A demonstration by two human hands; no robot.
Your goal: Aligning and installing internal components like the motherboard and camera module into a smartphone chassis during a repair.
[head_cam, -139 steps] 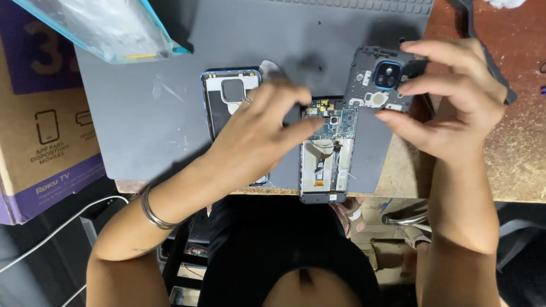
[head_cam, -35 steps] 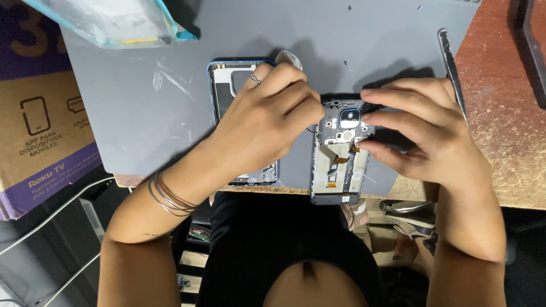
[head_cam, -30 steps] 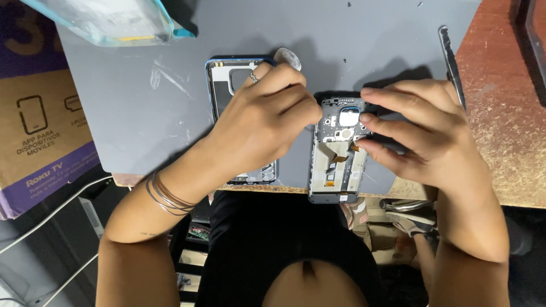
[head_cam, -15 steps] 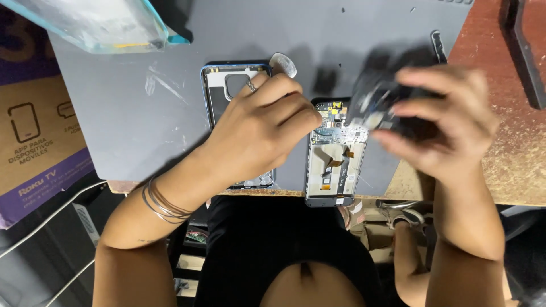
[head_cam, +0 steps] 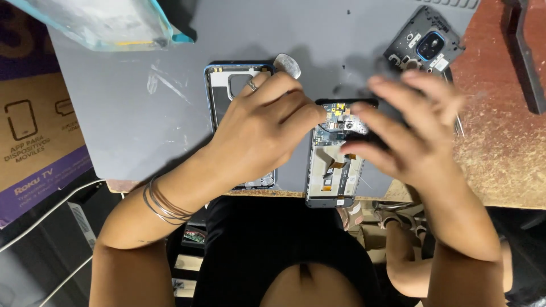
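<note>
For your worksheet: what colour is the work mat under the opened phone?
Grey mat, head view.

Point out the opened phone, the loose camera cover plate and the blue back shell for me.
opened phone (head_cam: 333,170), head view, on its exposed lower middle.
camera cover plate (head_cam: 424,45), head view, near its blue lens ring.
back shell (head_cam: 219,85), head view, on its upper left part.

Opened phone (head_cam: 333,165) is lying on the mat (head_cam: 142,125) at its near edge, back cover (head_cam: 236,94) sitting just left of it. Camera plate (head_cam: 424,45) is sitting far right; cardboard box (head_cam: 34,136) is standing left of the mat.
</note>
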